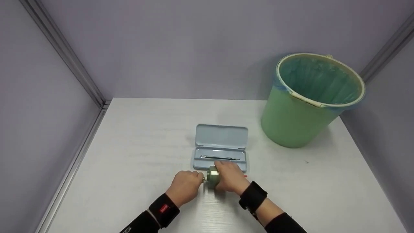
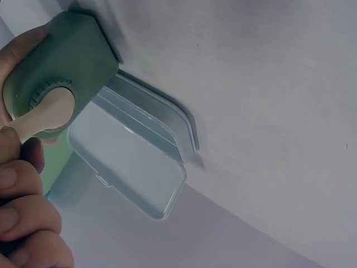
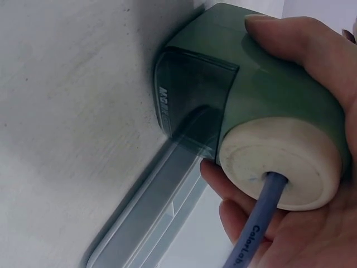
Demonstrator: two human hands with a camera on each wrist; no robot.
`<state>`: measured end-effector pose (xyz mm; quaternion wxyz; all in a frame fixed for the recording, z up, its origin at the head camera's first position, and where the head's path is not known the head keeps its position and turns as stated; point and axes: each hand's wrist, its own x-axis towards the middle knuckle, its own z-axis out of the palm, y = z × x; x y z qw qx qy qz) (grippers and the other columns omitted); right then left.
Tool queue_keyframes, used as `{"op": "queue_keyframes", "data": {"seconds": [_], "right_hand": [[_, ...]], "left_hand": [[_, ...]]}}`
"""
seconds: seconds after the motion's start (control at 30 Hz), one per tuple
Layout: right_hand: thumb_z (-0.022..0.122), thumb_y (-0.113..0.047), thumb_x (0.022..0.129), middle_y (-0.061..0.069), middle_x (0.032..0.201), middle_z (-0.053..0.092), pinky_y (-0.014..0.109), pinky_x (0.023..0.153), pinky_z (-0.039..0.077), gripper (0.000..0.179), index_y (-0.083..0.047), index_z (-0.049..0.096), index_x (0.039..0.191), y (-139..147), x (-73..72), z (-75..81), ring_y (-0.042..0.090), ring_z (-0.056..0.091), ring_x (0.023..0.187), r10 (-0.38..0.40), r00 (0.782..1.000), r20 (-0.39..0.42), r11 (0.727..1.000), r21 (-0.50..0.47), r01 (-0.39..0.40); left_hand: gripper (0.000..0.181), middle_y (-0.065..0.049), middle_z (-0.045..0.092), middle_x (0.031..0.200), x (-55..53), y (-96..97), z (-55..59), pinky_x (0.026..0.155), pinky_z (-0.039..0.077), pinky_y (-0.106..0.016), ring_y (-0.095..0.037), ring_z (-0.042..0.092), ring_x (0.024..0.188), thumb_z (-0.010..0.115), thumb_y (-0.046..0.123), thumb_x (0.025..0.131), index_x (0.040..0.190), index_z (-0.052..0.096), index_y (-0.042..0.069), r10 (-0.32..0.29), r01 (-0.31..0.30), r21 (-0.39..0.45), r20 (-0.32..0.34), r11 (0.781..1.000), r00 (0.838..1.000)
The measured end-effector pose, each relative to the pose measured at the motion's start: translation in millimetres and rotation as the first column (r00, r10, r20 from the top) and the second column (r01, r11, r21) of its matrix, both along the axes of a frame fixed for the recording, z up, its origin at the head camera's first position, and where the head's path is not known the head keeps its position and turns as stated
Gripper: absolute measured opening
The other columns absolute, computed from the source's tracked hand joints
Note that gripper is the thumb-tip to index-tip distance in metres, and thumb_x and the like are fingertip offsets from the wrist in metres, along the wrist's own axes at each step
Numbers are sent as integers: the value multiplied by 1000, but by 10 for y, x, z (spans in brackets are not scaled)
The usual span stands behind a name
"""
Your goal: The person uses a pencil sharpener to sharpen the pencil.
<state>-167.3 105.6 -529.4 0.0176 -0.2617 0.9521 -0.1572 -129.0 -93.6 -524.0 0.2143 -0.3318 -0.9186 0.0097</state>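
Observation:
A green hand-crank pencil sharpener (image 1: pixel 212 176) stands on the table before the pencil case. My right hand (image 1: pixel 231 177) grips its body, the thumb on one side and the other fingers round the opposite side. In the right wrist view, a blue-violet pencil (image 3: pixel 259 220) marked "ColorLab" sits in the hole of the cream front disc (image 3: pixel 301 145). The dark see-through shavings drawer (image 3: pixel 195 100) is in place. My left hand (image 1: pixel 186 187) pinches the cream crank handle (image 2: pixel 50 113) on the sharpener's other end. The pencil's tip is hidden inside.
Just behind the sharpener lies a light-blue pencil case (image 1: pixel 221 136) with its lid raised; a slim dark pencil or pen (image 1: pixel 220 158) lies in it. At the back right stands a green bin (image 1: pixel 291 123) with a liner. Walls border the white table (image 1: pixel 136 139).

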Motion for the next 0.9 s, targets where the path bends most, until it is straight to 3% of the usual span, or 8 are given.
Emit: {"op": "queue_keyframes", "data": {"seconds": [0.3,0.47,0.67,0.9], "right_hand": [[90,-21,54,4,84,66,42,71,49,52,-11,54,91,13,12,-21,24,63,78,-5,1000,7,1000,9,5],[88,-21,55,4,82,65,41,70,49,50,-12,54,90,15,27,2,23,63,76,3,1000,-26,1000,16,-3],[87,-23,56,3,80,64,42,69,48,48,-12,53,89,10,11,16,23,62,74,13,1000,-27,1000,3,-13],[87,-25,59,3,81,65,41,70,49,47,-12,54,90,15,-3,-3,23,62,75,21,999,-27,1000,8,-20]], "left_hand": [[14,2,58,59,104,6,-90,43,33,-27,-11,47,46,68,19,86,76,60,14,-7,10,-23,106,1000,994],[14,2,57,59,119,10,-223,43,33,-27,-12,49,47,67,19,86,76,59,15,-6,11,-30,165,999,986],[10,1,59,59,14,40,-390,44,35,-30,-13,52,48,65,13,83,73,62,14,50,-43,-35,256,998,965],[13,0,60,58,-158,71,-486,44,39,-34,-17,55,49,66,13,81,69,62,13,82,-82,-13,270,997,959]]}}
